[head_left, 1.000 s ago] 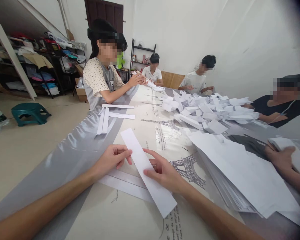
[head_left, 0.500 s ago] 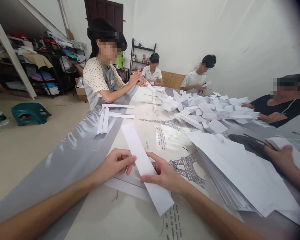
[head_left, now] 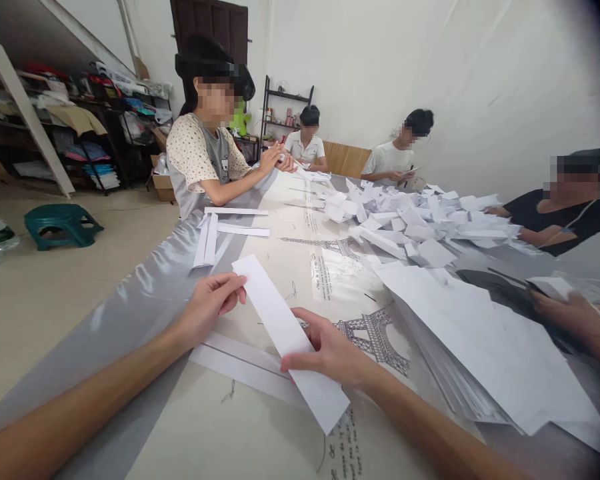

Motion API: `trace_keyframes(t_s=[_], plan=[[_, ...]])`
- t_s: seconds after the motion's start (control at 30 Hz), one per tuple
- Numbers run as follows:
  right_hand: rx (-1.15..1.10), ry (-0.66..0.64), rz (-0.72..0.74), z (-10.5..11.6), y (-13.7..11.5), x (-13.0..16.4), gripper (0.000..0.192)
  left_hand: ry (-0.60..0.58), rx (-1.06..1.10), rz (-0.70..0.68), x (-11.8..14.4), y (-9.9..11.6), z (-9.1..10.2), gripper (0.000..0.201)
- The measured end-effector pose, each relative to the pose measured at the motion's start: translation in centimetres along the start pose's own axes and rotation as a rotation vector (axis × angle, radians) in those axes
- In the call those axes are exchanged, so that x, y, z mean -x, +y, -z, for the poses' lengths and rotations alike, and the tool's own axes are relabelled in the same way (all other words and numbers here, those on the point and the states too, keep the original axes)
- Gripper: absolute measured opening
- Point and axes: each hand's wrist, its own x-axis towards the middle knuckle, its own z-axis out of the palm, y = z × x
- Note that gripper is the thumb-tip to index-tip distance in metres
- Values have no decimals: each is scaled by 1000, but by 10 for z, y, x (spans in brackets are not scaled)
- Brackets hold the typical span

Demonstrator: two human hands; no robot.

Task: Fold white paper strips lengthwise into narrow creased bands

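A long white paper strip (head_left: 287,340) is held just above the desk (head_left: 205,427). The left hand (head_left: 211,303) pinches its far corner with closed fingers. The right hand (head_left: 333,350) grips its near part, thumb on top. Flat white strips (head_left: 240,363) lie under it. A big stack of white sheets (head_left: 485,347) sits to the right.

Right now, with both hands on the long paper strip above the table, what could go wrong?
1. The left hand pinches only the far corner of the white paper strip, and the right hand grips near its middle; uneven pulling may crease or tear it.
2. The strip's near end hangs free over the flat strips lying on the table, so it may brush and shift them.
3. The stack of white sheets lies close by the right forearm, which may knock it.
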Motion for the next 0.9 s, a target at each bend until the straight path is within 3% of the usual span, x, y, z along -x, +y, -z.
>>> trace_keyframes(t_s=[0.47,0.67,0.9], plan=[[60,95,-22,11,-6,2,61,173,47,-53,-16,-9,20,38],[41,81,-60,18,-14,7,58,310,70,-74,-21,-4,28,32],[114,188,-28,42,-11,7,54,339,-133,-75,-18,7,28,36]])
